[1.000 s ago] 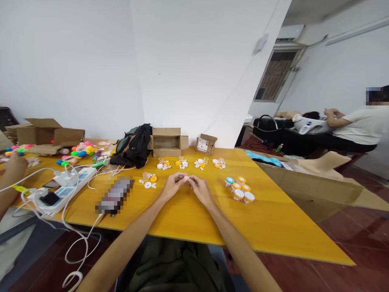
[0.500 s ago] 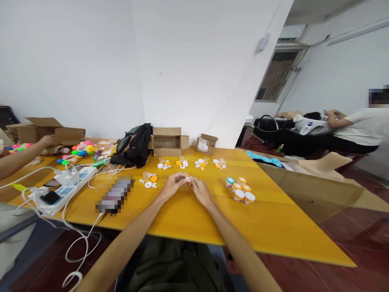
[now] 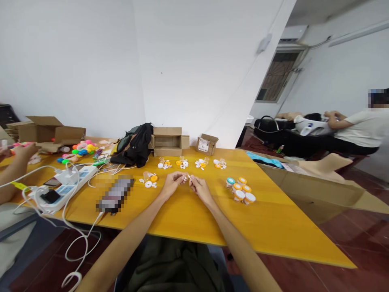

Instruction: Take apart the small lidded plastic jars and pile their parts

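Over the yellow table (image 3: 188, 219), my left hand (image 3: 172, 183) and my right hand (image 3: 200, 190) meet almost tip to tip. Fingers of the left pinch a small white plastic part (image 3: 185, 178). A second small white piece (image 3: 190, 177) sits between the right thumb and fingers; its exact shape is too small to make out. Left of my hands lie a clear cup (image 3: 146, 176), an orange ring (image 3: 154, 178) and a white disc (image 3: 148, 184). Several capped clear jars with orange, white and teal lids (image 3: 239, 195) stand to the right.
Behind are more part sets (image 3: 182, 163), open cardboard boxes (image 3: 167, 142) and a black bag (image 3: 133, 146). A cabled phone (image 3: 117, 194) and power strip (image 3: 71, 186) lie left. Another person's arm (image 3: 15, 170) reaches in at far left; someone sits at right (image 3: 361, 127).
My fingertips have drawn slightly apart, and the white dotted piece between them now shows as two small white bits. At far left the other person's arm has pulled back from the box.
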{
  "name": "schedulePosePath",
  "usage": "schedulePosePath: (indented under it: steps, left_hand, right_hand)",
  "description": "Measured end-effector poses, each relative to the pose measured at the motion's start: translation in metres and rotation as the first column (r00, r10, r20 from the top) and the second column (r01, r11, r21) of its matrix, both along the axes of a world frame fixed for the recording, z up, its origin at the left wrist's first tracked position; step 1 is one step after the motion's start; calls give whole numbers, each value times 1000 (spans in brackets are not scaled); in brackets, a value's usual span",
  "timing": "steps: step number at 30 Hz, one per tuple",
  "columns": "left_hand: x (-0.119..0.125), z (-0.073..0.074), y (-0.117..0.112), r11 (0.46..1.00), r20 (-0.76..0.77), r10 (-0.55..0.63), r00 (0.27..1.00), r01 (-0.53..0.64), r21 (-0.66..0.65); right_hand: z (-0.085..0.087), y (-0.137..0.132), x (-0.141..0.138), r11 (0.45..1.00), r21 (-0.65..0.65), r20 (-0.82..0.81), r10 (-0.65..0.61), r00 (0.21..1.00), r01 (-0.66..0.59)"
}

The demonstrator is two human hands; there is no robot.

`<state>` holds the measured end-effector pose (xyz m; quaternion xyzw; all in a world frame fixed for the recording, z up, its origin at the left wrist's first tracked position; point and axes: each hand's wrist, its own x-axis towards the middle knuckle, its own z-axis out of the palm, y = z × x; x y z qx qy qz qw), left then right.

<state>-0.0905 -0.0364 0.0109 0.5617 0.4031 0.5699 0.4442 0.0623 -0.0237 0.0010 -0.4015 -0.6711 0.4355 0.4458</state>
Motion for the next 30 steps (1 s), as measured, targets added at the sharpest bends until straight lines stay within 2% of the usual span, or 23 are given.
schedulePosePath:
  steps: [4,8,10,14,19,24,27,30]
  left_hand:
    - [-5,-3,4,986,-181,162,970,-151,75]
    - [-10,-3,6,946,-371,323,871,-282,161]
    - [-12,-4,6,927,-448,374,812,-319,195]
    - [-16,-9,5,916,-567,402,720,-319,244]
    - [-19,-17,7,905,-598,425,679,-315,286]
    - [-15,-17,6,919,-645,387,658,-216,330]
    - [-12,-15,4,939,-679,335,654,-169,300]
    - [-10,-14,4,953,-686,293,666,-144,267]
  right_hand:
    - [1,-4,1,982,181,149,-80,986,53]
    - [0,-8,-1,958,280,342,-157,926,59]
    - [0,-10,-2,952,301,433,-184,883,50]
    - [1,-13,-4,941,339,545,-216,810,23]
    - [-1,-12,-4,928,372,506,-227,832,27]
    - [-1,-6,2,882,429,308,-345,887,194]
    - [-3,0,8,847,452,261,-426,866,280]
    - [-9,5,10,857,439,337,-436,835,271]
